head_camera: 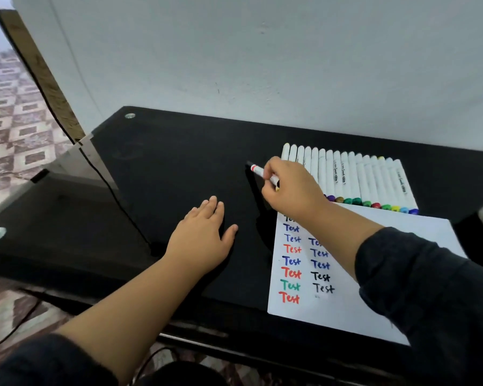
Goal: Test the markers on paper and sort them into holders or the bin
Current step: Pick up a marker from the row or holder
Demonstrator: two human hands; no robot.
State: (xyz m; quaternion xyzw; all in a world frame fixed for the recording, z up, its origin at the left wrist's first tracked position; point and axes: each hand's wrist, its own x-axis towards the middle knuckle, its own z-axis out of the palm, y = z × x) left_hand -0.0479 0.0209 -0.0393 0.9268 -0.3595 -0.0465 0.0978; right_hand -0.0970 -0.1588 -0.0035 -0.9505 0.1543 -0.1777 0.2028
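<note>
Left hand [204, 235] flat on desk [156, 162], fingers straight; right hand [287, 188] pinches red marker [258, 171], axis pointing up-left, w/ paper [374, 307] just below-right.

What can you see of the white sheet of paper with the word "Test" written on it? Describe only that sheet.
The white sheet of paper lies flat on the black glossy table, near its front edge. It carries two columns of handwritten "Test" words in blue, red, green and black. The right forearm crosses above it and hides the topmost words. Its far edge lies at the coloured ends of the row of white markers. It looks thin, smooth and uncreased.
</note>
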